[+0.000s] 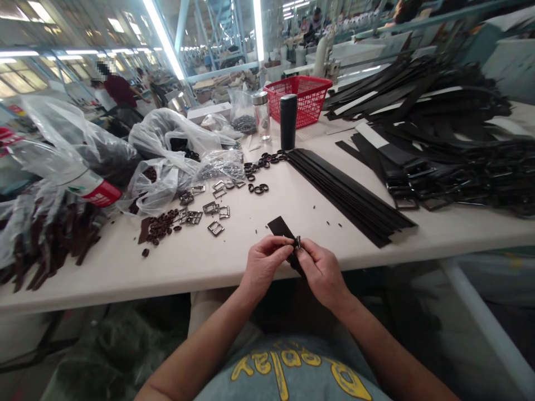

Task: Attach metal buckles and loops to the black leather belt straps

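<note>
At the table's front edge, both my hands close on a black belt strap (279,225). My left hand (264,260) pinches at the strap with thumb and forefinger. Opposite it, my right hand (321,270) grips the strap beside a small shiny metal buckle (298,241), partly covered by my fingers. The strap's short end points away from me, and its other part drops below my hands. Loose metal buckles (216,227) lie to the left, with black belt loops (258,189) behind them.
Flat black straps (343,195) lie stacked on the right, before a big heap of buckled belts (451,150). A black flask (288,122), a glass bottle (262,117) and a red basket (307,100) stand behind. Plastic bags (167,133) and brown loops (161,225) are left.
</note>
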The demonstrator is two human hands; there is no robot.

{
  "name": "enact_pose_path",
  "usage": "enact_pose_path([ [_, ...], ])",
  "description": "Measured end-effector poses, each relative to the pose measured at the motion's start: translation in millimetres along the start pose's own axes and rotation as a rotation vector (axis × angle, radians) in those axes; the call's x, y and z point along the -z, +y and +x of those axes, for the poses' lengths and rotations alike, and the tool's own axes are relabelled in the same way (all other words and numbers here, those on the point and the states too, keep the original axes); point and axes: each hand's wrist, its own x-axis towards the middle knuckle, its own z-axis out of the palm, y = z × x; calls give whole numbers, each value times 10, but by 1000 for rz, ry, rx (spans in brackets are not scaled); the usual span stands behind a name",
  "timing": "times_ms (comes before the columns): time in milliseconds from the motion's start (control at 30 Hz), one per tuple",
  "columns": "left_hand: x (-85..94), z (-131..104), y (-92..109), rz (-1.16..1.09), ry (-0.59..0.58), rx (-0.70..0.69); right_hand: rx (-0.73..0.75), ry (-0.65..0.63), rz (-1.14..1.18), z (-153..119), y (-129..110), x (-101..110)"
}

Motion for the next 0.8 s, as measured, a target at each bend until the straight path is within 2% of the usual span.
enact_pose_path([
  [200,4,24,-73,-136,21,-24,-11,-7,14,-18,14,-7],
  [600,48,17,-109,-147,93,-45,10,-106,45,-32,57,21],
  [800,47,-4,-127,4,174,-73,-25,-86,120,-84,35,23],
])
